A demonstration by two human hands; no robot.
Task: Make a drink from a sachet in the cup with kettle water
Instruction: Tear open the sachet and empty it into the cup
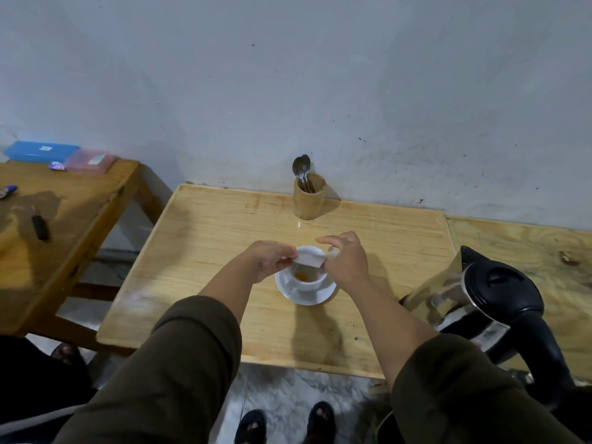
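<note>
Both hands pinched shut on the sachet (308, 260): left hand (270, 260) has one end, right hand (344, 261) the other, holding it right over the cup (310, 273). There's orange powder sitting in the bottom of the cup, which stands on a saucer (307, 291) on the desk (208, 251). Sachet looks thin, floppy and weightless, so hold the edges. Kettle (480, 302) waits to the right, probably heavy; grab its handle.

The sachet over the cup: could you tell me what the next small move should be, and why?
Probably set the sachet aside and reach for the kettle. Both hands, left and right, pinch it above the cup, where orange powder already lies.
</note>
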